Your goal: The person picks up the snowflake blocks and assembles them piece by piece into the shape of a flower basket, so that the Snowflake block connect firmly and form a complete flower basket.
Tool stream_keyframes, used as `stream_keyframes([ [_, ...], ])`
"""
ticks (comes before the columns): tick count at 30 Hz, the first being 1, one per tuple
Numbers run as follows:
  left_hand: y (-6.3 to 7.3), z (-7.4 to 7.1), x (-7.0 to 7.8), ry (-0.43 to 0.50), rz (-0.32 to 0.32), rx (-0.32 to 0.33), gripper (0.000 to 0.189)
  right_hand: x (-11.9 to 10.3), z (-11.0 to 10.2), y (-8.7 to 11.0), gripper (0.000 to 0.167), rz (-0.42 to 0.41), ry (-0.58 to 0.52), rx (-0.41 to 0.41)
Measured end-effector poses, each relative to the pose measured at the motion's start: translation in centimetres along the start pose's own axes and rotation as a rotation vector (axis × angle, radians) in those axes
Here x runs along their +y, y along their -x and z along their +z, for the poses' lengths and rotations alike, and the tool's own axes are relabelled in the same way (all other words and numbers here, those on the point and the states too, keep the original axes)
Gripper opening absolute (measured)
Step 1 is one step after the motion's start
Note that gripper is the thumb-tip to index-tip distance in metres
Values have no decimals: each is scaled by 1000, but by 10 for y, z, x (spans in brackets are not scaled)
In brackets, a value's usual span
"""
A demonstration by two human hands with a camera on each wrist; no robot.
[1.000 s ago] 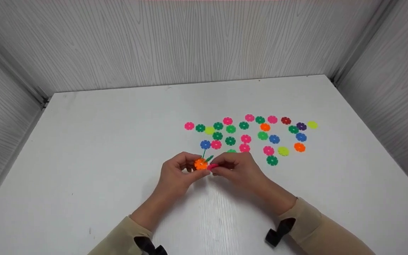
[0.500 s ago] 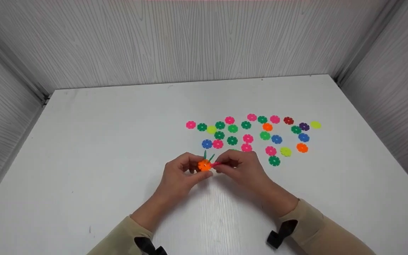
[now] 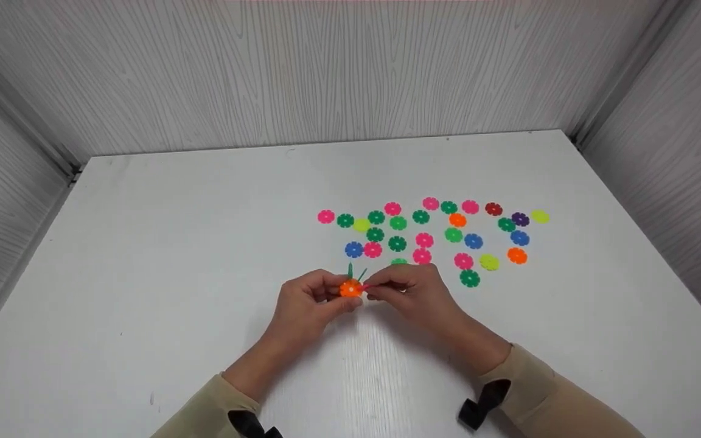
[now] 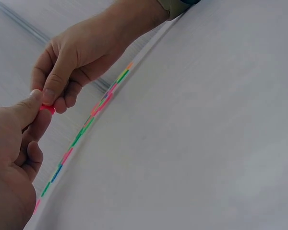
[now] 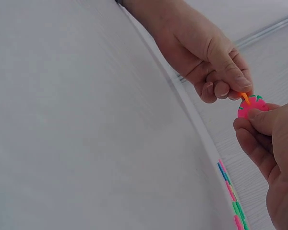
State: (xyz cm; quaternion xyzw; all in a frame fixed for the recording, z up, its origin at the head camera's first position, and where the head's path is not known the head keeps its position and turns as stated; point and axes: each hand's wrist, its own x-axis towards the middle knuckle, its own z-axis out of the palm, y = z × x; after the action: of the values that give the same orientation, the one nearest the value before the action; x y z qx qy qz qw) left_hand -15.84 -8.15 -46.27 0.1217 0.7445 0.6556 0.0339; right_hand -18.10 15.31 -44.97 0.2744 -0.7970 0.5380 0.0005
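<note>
The left hand point(image 3: 308, 301) pinches an orange disc point(image 3: 351, 288) between thumb and fingers, probably to steady it with its rim facing the other hand. Two green discs point(image 3: 350, 272) jut from it, ahead of the left fingers, leaning slightly apart. The right hand point(image 3: 417, 295) pinches a pink disc point(image 5: 243, 113) between thumb and forefinger, turned across the orange one. That crossing suggests slot is being matched to slot; the two discs appear to touch, but how deeply they fit I cannot tell. Both hands seem raised off the bench point(image 3: 174, 243), likely so that the piece can be turned freely.

The loose discs point(image 3: 397, 244) lie flat ahead of the fingers and off to the right, perhaps spread so that each can be picked up singly. A blue disc point(image 3: 354, 249) is just beyond the left fingers, and a light green one point(image 3: 399, 261) is partly hidden behind the right fingers. Room for moving opens left of the left fingers and between the wrists. The bench's far edge runs well beyond the fingertips, below the back wall point(image 3: 326, 73).
</note>
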Motion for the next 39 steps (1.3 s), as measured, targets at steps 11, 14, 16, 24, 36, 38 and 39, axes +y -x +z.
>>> stream_keyframes([
  [11,-3,-2,-2,-29,-5,45,33,3,-18,-6,31,67,41,-23],
  [14,-5,-5,-4,-25,-17,92,33,12,-40,-8,37,141,52,27],
  [16,-7,-7,-4,-25,-23,117,32,20,-56,-8,35,204,61,74],
  [24,-7,-10,-1,-4,-39,144,31,40,-88,-4,29,402,165,-54],
  [36,-7,-10,-2,-7,-21,137,30,36,-85,-2,39,375,257,-234],
  [38,-7,-10,-3,-4,-17,134,31,36,-83,-2,35,360,251,-236],
  [39,-7,-10,-3,-1,-12,132,32,36,-82,-2,32,351,240,-232],
])
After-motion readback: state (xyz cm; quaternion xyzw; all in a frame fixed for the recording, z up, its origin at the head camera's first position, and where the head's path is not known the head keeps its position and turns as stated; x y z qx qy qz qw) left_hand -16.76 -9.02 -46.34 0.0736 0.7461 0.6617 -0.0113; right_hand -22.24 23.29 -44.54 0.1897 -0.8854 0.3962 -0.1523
